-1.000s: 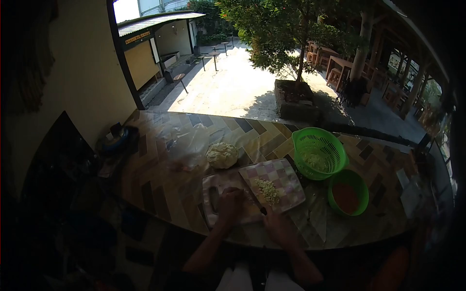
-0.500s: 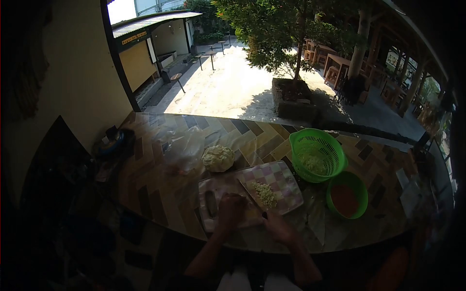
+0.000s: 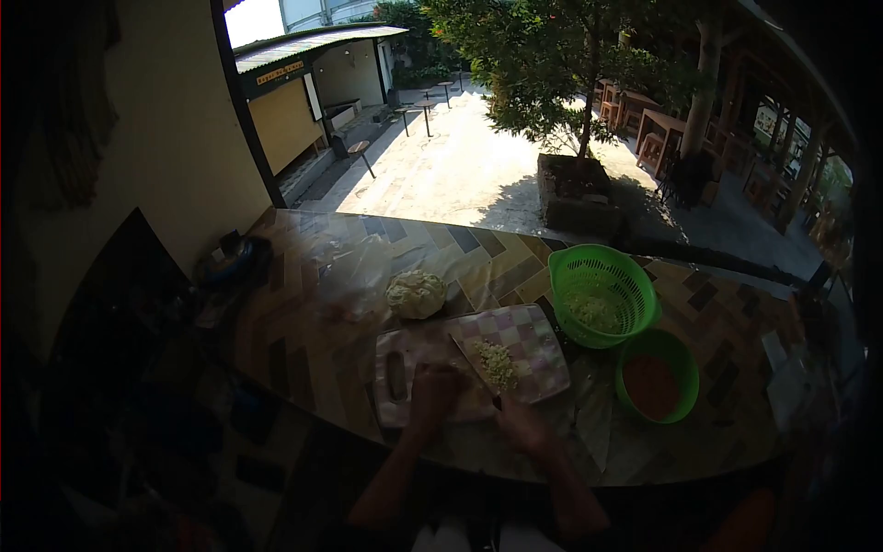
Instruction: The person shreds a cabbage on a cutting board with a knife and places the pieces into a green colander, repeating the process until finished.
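Note:
A checkered cutting board (image 3: 538,333) lies on the table in front of me. My right hand (image 3: 522,425) is wrapped round the handle of a knife (image 3: 474,363), whose blade points away to the left over the board. Just right of the blade sits a small heap of finely chopped pale vegetable (image 3: 497,365). My left hand (image 3: 436,391) rests on the board left of the knife, fingers curled in; whatever is under them is hidden. Behind the board stands a pale cabbage head (image 3: 416,294), touched by neither hand.
A green colander (image 3: 635,276) with pale chopped pieces stands right of the board. Next to it is a green bowl (image 3: 688,382) with orange-red contents. Clear plastic (image 3: 354,267) lies on the patterned table (image 3: 303,354). Dark items (image 3: 230,258) sit at the left edge.
The camera view has swung slightly to the left, so the background sits farther right. Both hands stay at the board, with the knife still in my right hand.

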A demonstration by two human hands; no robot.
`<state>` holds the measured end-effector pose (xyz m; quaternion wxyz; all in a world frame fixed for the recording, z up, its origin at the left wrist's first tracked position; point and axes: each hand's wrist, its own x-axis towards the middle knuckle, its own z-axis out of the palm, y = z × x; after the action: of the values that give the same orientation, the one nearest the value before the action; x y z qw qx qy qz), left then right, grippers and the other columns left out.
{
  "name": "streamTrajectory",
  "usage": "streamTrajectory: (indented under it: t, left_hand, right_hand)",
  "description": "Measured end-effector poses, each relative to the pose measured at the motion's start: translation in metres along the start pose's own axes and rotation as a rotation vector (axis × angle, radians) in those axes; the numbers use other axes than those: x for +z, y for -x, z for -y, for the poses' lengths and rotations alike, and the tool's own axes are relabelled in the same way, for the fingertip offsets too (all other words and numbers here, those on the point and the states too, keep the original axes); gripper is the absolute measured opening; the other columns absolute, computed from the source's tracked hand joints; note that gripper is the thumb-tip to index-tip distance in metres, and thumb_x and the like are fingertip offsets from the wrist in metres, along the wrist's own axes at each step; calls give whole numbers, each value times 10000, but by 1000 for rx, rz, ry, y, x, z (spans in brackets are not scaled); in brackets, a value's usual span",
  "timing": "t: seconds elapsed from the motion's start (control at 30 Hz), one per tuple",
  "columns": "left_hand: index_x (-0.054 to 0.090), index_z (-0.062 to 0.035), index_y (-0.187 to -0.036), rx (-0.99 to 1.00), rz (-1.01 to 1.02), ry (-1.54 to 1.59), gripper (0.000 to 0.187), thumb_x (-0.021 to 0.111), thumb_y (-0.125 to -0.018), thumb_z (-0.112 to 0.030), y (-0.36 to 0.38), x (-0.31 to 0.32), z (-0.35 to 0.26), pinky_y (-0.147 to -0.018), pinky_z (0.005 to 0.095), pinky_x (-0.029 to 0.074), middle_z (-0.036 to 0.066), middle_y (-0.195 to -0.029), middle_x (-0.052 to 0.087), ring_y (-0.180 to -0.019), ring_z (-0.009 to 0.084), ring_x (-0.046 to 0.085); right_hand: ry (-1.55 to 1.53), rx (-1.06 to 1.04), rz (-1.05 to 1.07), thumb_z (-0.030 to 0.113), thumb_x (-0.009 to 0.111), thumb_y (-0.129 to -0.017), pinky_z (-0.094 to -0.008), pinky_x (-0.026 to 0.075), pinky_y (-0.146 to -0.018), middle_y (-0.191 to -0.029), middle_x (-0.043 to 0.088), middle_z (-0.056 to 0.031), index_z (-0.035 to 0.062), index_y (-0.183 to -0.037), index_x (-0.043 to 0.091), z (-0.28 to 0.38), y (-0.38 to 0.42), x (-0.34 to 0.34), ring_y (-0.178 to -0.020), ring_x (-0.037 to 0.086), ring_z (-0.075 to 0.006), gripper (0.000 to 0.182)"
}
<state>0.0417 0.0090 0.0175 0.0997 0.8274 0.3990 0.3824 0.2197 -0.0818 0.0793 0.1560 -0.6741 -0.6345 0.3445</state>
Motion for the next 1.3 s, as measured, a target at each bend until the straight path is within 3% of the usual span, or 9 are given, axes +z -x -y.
streamTrajectory:
  t: [0.1, 0.27, 0.33, 0.47, 0.53, 0.73, 0.87, 1.03, 1.3]
  left_hand:
    - [726, -100, -803, -23, 16, -35, 140, 633, -730, -175, 1, 0, -8, -831, 369, 443, 90, -795, 685, -827, 250, 634]
    - [722, -72, -862, -99, 137, -14, 173, 644, -731, -153, -4, 0, -9, -838, 388, 455, 124, -869, 689, -894, 272, 633]
    - [711, -38, -894, -207, 3, 140, 191, 645, -743, -132, -4, -6, -18, -854, 400, 462, 156, -928, 677, -933, 303, 619]
    - [695, 2, -944, -354, 23, 277, 215, 646, -764, -104, -19, -13, -30, -883, 416, 469, 198, -1014, 653, -992, 351, 590]
    - [698, -17, -955, -241, 28, 193, 217, 649, -764, -108, -16, -4, -19, -875, 408, 472, 182, -1011, 659, -993, 342, 591]
    - [716, -55, -932, -76, 108, 228, 189, 654, -765, -120, -16, 8, -3, -852, 395, 477, 132, -999, 675, -976, 314, 590]
    - [729, -72, -890, -25, 111, 189, 164, 667, -751, -134, -13, 27, 0, -841, 386, 480, 112, -990, 684, -961, 289, 596]
    - [738, -85, -855, -145, 69, 188, 155, 677, -734, -160, -17, 25, -15, -840, 369, 481, 103, -945, 694, -911, 277, 620]
    - [739, -85, -812, -174, 102, 148, 141, 676, -718, -169, -18, 33, -13, -834, 364, 467, 100, -896, 696, -851, 255, 638]
  right_hand:
    - [-67, 18, -167, 219, 459, -925, -530, 462, -766, -958, 602, -297, -12, -1093, 476, -2, 7, 25, -913, 589, -460, 286]
    - [29, -42, 11, 215, 457, -923, -532, 464, -784, -958, 603, -293, -3, -1169, 452, 6, -11, -6, -914, 582, -470, 329]
    - [63, -64, 61, 215, 459, -922, -533, 464, -787, -952, 603, -295, -3, -1196, 434, 1, -10, -13, -910, 581, -476, 351]
    - [54, 27, -55, 228, 457, -928, -535, 462, -773, -918, 604, -299, -14, -1171, 427, -6, 0, 14, -897, 579, -483, 344]
    - [6, 80, -178, 231, 457, -933, -537, 459, -761, -938, 591, -317, -18, -1147, 432, 9, 5, 29, -919, 567, -490, 330]
    - [-72, 50, -56, 230, 466, -932, -541, 455, -757, -966, 585, -330, -9, -1192, 419, 7, -1, -5, -931, 565, -484, 357]
    - [-46, 20, -172, 244, 468, -933, -549, 457, -745, -905, 608, -308, 2, -1177, 431, -4, 7, -1, -892, 580, -480, 346]
    - [-29, 183, -163, 239, 465, -934, -556, 457, -750, -917, 615, -295, -13, -1175, 432, 10, 9, 14, -892, 578, -487, 350]
    - [-32, -1, -73, 190, 487, -911, -514, 439, -802, -993, 579, -304, -41, -1095, 478, -7, -13, -19, -993, 544, -474, 295]
